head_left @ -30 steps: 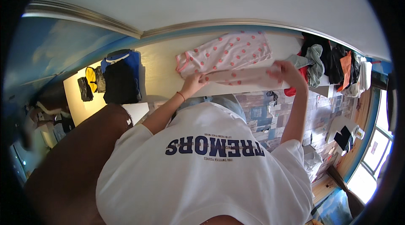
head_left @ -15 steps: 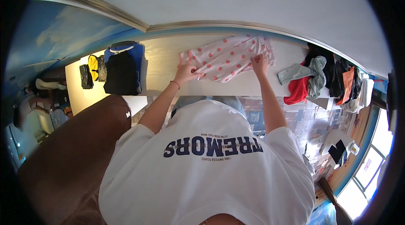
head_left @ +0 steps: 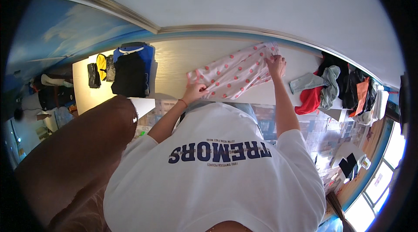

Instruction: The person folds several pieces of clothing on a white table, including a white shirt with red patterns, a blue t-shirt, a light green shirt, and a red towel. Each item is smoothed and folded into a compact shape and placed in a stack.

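Note:
A light pink garment with coral dots (head_left: 235, 72) is stretched slantwise over the pale table. Coral trim edges its left end; its exact cut is unclear. My left hand (head_left: 195, 92) pinches the near edge close to that trimmed end. At the other end, my right hand (head_left: 276, 65) has its fingers bent over the gathered hem, gripping the cloth. The garment's near edge hangs close to the table's front, and my right fingers cover part of the hem.
Folded black and blue clothes (head_left: 130, 73) lie left on the table (head_left: 170, 66), beside small black and yellow folded pieces (head_left: 99, 68). A loose pile of clothes (head_left: 328, 86) lies at the right. Near left stands a brown sofa (head_left: 78, 162). A wall runs along the back.
The garment has come nearer to me, its right end drawn in and more bunched. My right hand has shifted slightly right along the hem; my left hand keeps its pinch.

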### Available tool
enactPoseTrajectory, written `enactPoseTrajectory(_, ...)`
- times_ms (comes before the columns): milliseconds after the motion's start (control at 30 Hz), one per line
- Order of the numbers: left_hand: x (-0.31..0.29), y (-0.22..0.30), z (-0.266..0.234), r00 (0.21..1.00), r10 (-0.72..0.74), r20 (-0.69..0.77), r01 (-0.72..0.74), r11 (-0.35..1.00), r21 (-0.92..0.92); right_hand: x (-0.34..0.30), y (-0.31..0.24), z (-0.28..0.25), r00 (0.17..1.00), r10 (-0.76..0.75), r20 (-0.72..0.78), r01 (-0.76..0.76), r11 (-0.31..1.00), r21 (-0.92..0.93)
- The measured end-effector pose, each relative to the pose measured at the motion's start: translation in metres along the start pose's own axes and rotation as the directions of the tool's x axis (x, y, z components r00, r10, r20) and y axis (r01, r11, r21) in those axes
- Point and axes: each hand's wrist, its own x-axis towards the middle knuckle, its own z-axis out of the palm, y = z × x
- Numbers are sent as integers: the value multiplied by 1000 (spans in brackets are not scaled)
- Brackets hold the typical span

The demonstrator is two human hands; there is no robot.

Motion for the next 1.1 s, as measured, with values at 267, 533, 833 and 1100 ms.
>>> enactPoseTrajectory(267, -2, 12, -4, 968, 227, -108, -199, 955, 219, 42, 6, -9, 938, -127, 322, 21, 949, 313)
enactPoseTrajectory(533, 5, 31, -23, 980, 53, -190, -23, 987, 157, 41, 22, -35, 966, -54, 254, -15, 965, 261)
enactPoseTrajectory(833, 1, 11, -43, 955, -70, -287, 114, 984, 140, 10, 26, -3, 995, 99, 26, -99, 995, 0)
enactPoseTrajectory(1100, 2, 23, -33, 978, -23, -206, 80, 958, 274, 35, 58, -10, 941, 160, 298, -226, 953, 203)
